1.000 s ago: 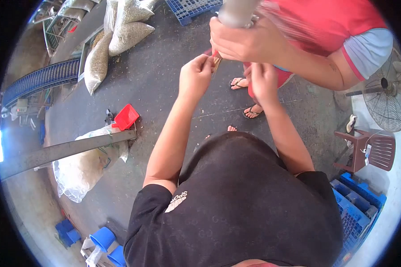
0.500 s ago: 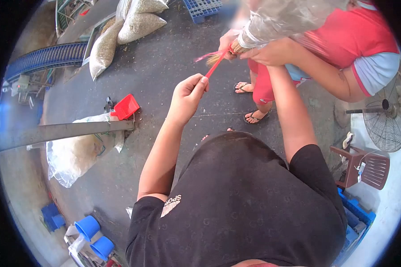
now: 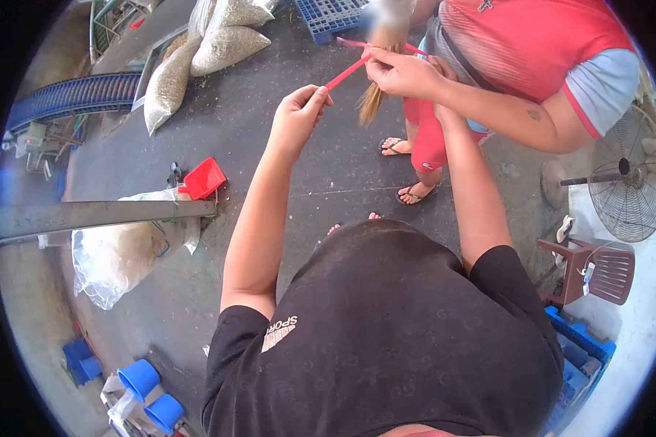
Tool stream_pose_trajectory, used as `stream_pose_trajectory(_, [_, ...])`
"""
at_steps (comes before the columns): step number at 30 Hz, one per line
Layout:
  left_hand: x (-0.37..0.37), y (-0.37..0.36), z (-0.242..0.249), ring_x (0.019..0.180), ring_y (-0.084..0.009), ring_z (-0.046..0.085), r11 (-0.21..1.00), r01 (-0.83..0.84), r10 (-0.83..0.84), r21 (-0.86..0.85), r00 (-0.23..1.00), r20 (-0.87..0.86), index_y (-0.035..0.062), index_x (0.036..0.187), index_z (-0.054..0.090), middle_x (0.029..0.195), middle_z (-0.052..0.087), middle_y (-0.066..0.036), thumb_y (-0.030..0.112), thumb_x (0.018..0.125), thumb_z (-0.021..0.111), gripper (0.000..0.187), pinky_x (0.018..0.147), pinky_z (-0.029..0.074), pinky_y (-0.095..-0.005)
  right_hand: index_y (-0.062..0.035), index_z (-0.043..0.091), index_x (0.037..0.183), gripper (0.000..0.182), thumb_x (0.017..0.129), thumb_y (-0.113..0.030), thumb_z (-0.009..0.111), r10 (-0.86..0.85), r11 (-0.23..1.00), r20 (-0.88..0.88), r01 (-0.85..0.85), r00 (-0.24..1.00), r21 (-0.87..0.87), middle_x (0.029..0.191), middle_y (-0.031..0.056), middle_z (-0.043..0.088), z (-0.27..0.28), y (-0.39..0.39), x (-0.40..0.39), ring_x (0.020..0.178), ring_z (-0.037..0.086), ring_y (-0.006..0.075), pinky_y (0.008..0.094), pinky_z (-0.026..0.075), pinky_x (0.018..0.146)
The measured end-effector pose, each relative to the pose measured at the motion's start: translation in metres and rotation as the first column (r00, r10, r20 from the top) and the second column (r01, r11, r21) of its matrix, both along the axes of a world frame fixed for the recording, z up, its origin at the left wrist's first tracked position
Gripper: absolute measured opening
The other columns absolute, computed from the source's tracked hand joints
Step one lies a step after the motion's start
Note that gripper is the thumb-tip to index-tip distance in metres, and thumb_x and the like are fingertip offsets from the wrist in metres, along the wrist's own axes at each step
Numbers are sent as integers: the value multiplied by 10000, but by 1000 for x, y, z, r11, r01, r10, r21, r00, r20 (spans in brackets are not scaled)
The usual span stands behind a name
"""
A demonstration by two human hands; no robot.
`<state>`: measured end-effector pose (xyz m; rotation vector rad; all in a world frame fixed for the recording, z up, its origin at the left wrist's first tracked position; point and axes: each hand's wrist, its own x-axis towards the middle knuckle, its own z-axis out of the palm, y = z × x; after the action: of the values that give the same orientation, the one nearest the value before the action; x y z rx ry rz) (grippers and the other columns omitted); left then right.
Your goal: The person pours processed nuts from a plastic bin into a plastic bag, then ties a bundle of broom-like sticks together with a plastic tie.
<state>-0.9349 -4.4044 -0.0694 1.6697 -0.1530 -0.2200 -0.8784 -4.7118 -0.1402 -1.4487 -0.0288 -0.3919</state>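
Observation:
My left hand (image 3: pixel 300 115) is closed, thumb on top, on one end of a red plastic strip (image 3: pixel 346 73) pulled taut. The strip runs up to a bundle of thin straw-coloured strands (image 3: pixel 372 105), whose loose ends hang down; its upper part is blurred. Another length of red strip leads from behind the bundle towards my right hand (image 3: pixel 444 68). That hand is closed and partly hidden behind a co-worker's forearm. The co-worker's hand (image 3: pixel 397 71) pinches at the strip beside the bundle.
The co-worker in a red shirt (image 3: pixel 517 44) stands opposite me. Filled sacks (image 3: pixel 229 49) and a blue pallet (image 3: pixel 329 18) lie beyond. To the left are a red dustpan (image 3: pixel 204 178), a metal beam (image 3: pixel 102 218) and a plastic bag (image 3: pixel 116 251). A fan (image 3: pixel 623 197) and brown chair (image 3: pixel 608 273) are right.
The bundle has swung more upright, its strand ends now hanging down. My left hand has moved slightly up and left with the strip. The co-worker's forearm now crosses in front of my right hand.

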Motion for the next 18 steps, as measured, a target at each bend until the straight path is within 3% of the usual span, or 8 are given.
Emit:
stream_pose_trajectory(8, [14,-2,4,637,-29,434,984,1,-28,176,988,154,59,837,651,691,495,65,272,985,552,277,564,340,-200,-55,649,1047,351,1009,-371,502,-60,977,-38,67,997,203,958,20,629,9,11,-43,849,540,87,291,440,787])
stream_pose_trajectory(9, [15,-2,7,639,-31,438,985,-3,-20,170,991,136,56,838,654,691,502,63,272,983,554,278,568,343,-203,-43,622,1094,391,1016,-401,483,-128,989,41,131,991,-75,966,29,626,9,10,-50,848,548,91,294,450,766])
stream_pose_trajectory(10, [16,-2,9,641,-33,442,986,-7,-13,165,993,117,54,839,656,691,509,61,271,981,555,278,572,346,-206,-43,622,1094,391,1016,-401,483,-137,987,46,140,989,-73,966,29,626,-4,4,-56,848,548,91,294,450,766])
stream_pose_trajectory(12, [21,1,11,667,-64,491,989,8,-24,149,994,109,31,852,657,703,547,27,264,963,573,271,611,394,-227,-28,584,1144,386,1013,-381,498,-185,972,-177,153,967,-180,958,30,625,-26,-4,-71,828,556,93,274,455,726])
stream_pose_trajectory(14, [18,-2,20,693,-95,540,991,20,-34,135,994,103,9,865,659,716,585,-7,257,945,590,269,650,442,-248,-26,570,1159,351,1000,-336,533,-192,973,-145,169,971,-160,955,35,624,-14,12,-91,817,561,95,263,454,708])
stream_pose_trajectory(16, [13,-5,43,800,-141,585,955,-259,190,147,910,369,6,1008,648,884,635,-69,301,897,666,316,737,473,-270,-23,555,1173,327,987,-291,568,-198,974,-106,183,974,-134,952,40,623,-15,23,-99,807,565,96,253,452,691])
stream_pose_trajectory(17, [30,9,36,976,-206,588,939,-321,195,126,797,572,4,1192,575,1107,609,-131,354,828,751,535,865,470,-346,-25,547,1182,314,963,-242,604,-162,976,-25,157,986,-148,977,49,621,-24,26,-96,809,571,100,249,452,690])
stream_pose_trajectory(18, [36,12,53,1164,-264,528,952,-302,222,52,796,563,-1,1320,482,1267,539,-167,387,784,791,730,958,429,-413,-26,539,1192,320,939,-193,640,-125,977,55,133,991,-166,1002,58,618,-29,29,-94,811,576,103,246,451,688])
